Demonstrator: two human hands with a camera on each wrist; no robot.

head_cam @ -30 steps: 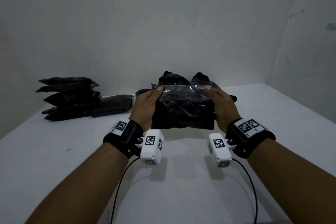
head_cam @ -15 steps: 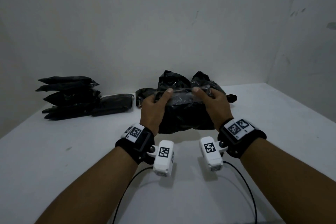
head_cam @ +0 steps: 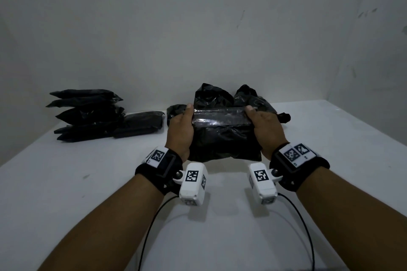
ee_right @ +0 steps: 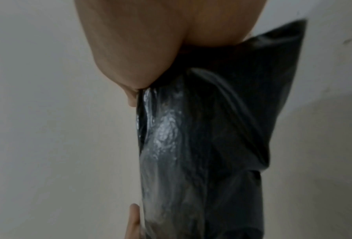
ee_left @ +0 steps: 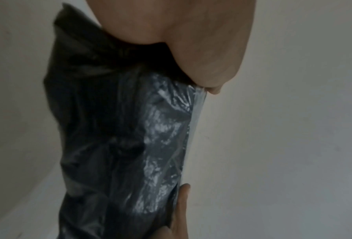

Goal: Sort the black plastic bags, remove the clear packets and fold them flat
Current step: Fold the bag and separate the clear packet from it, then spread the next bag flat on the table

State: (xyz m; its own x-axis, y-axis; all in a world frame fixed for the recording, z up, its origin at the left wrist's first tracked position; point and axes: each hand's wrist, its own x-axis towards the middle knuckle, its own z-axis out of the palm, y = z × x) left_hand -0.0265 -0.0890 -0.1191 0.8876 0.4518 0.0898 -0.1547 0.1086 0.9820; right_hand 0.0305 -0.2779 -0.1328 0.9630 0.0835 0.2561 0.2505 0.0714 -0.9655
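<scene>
Both hands hold one black bag in its clear packet above the white table.

The left hand (head_cam: 179,131) grips the left end of the black plastic bag (head_cam: 223,141), thumb on the near face and fingers wrapped behind; the right hand (head_cam: 267,131) grips the right end the same way. The clear packet (head_cam: 220,116) shows as a shiny wrinkled band across the bag's top edge, between the two thumbs. The bag hangs just above the table (head_cam: 88,193), at the middle of the scene. Directly behind it, against the far wall, lies a crumpled heap of black bags (head_cam: 220,94). To the far left sits a stack of folded black bags (head_cam: 86,114), with one more flat bag (head_cam: 141,124) just beside its right edge. Both wrist views show the glossy film (ee_left: 161,145) over black plastic (ee_right: 232,129).
</scene>
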